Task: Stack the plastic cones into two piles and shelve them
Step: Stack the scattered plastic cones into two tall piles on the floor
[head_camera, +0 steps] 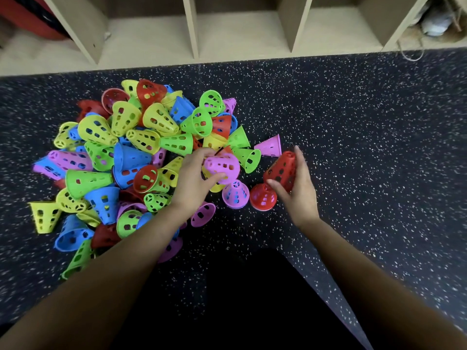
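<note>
While both hands are loaded, the step in hand looks like seating each cone on a starter pile. The left hand [192, 180] has thumb and fingers [205, 153] curled round a pink cone [223, 165], held tilted at the near edge of the heap [121, 152], most of which lies to the left of those fingers. The right hand [295, 195] grips a red cone [283, 169] between its thumb and long fingers [300, 159], narrow end up and leaning.

Just below the left thumb a purple cone [235, 194] stands mouth down on the floor [366, 147], with blue showing through its holes. Just below and left of the right thumb stands a second red cone [262, 198]. These two, side by side, look like the two pile bases.

To do it well, each held cone should probably be turned fully mouth down, centred over the tip beneath the fingers, and lowered straight until the walls nest. Letting go early would likely tip such light bases. The shelf [242, 31] lies well beyond both sets of fingertips, so shelving seems far off
</note>
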